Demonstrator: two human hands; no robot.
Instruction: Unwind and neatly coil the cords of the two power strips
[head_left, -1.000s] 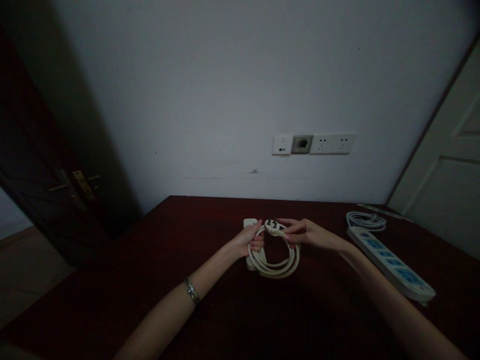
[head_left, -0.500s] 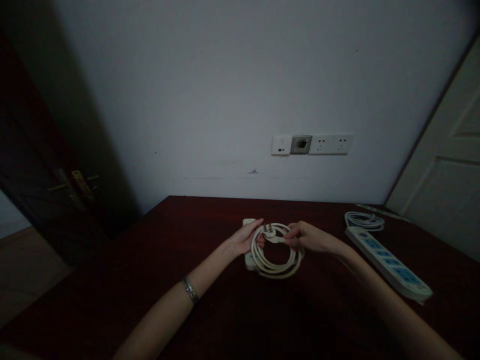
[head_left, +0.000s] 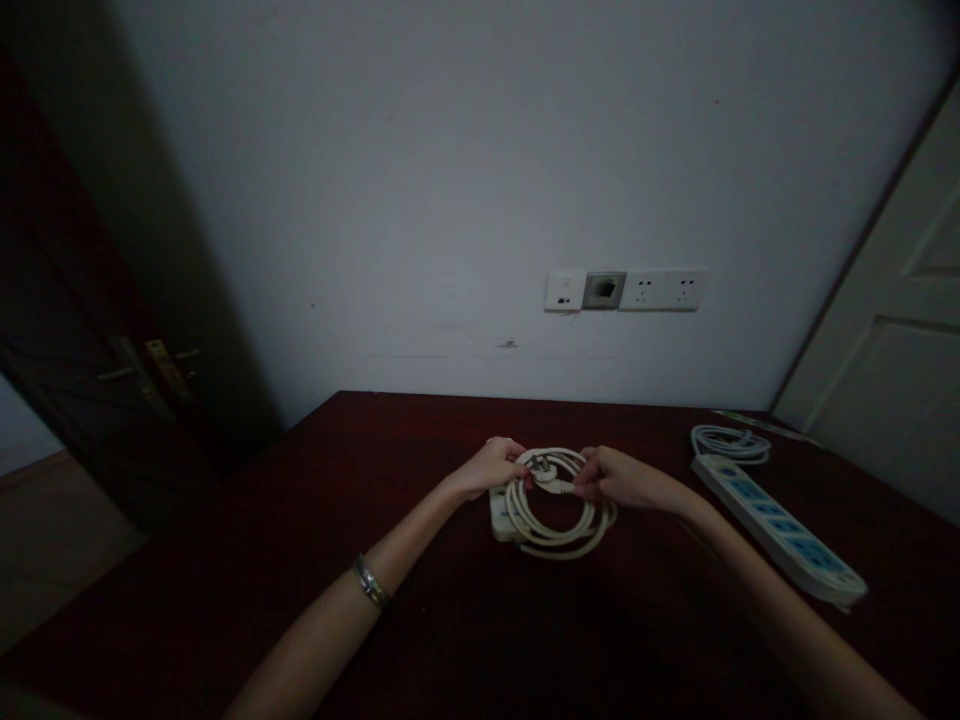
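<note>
1. In the head view, a white cable coil (head_left: 562, 543) is held between two hands over the dark red table (head_left: 337, 480); whether its lower loops are touching the tabletop cannot be told.
2. The coil's upper left side is gripped by the left hand (head_left: 491, 470), with the fingers bent around the loops; a bracelet (head_left: 370, 582) is worn on that forearm.
3. At the top of the coil, the plug (head_left: 543, 470) is seen with its pins pointing up; its neck is pinched by the right hand (head_left: 619, 478), at the coil's right.
4. Just left of the coil, a white power strip (head_left: 504, 518) is partly covered by the left hand.
5. Well to the right of the coil, a blue-faced power strip (head_left: 780, 530) is laid on the table.
6. Beyond the coil, wall sockets (head_left: 664, 290) are mounted.
</note>
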